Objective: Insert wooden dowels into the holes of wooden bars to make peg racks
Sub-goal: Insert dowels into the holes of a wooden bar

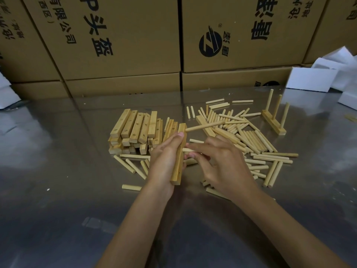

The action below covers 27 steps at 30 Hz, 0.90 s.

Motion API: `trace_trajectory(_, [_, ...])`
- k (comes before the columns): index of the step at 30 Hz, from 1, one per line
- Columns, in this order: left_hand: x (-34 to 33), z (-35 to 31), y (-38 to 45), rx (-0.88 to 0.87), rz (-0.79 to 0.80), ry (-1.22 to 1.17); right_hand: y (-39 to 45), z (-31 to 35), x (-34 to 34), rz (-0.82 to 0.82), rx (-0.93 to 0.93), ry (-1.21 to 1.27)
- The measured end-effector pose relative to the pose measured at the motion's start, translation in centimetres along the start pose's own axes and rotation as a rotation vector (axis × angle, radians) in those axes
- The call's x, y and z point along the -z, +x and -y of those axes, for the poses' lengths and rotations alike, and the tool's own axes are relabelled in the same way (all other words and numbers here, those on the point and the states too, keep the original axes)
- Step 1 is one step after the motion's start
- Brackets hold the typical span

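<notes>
Wooden bar [179, 157] being gripped on end by the left hand [164, 161], one dowel [204, 126] already sticking from its top hole, right hand [220, 163] pinching a second dowel [188, 150] against mid-bar, bar stack [135, 130] and loose dowels [251, 140] lying behind on the steel table [58, 171], finished rack [274, 120] standing far right.

Head view looks down, close over table [58, 151]
</notes>
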<state>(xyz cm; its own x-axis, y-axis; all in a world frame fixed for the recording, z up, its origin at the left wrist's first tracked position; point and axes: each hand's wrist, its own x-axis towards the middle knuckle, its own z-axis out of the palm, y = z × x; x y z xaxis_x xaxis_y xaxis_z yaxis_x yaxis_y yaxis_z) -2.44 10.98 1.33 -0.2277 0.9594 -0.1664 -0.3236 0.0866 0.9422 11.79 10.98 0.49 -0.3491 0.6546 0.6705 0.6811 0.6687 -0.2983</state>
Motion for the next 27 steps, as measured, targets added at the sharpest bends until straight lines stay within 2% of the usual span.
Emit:
trace_trajectory(6, [-0.2, 0.8, -0.1, -0.030, 0.018, 0.018, 0.1, -0.1, 0.4, 0.053, 0.023, 0.001])
trace_trajectory(17, [-0.3, 1.0, 0.1, -0.067, 0.044, 0.072, 0.2, -0.5, 0.5, 0.091, -0.118, 0.147])
trace_trajectory(20, [-0.3, 0.8, 0.3, -0.093, 0.000, 0.080, 0.8, -0.7, 0.9, 0.079, -0.159, 0.191])
trace_trajectory(24, [0.8, 0.5, 0.9, -0.106, -0.125, 0.061, 1.2, -2.6, 2.9, -0.053, -0.319, 0.215])
trace_trajectory(25, [1.3, 0.2, 1.2, -0.091, -0.151, 0.024, 1.3, -3.5, 3.6, -0.018, -0.366, 0.229])
trace_trajectory(27, [2.3, -0.3, 1.8, -0.071, -0.185, -0.039, 1.2, -5.2, 4.7, 0.233, -0.427, 0.212])
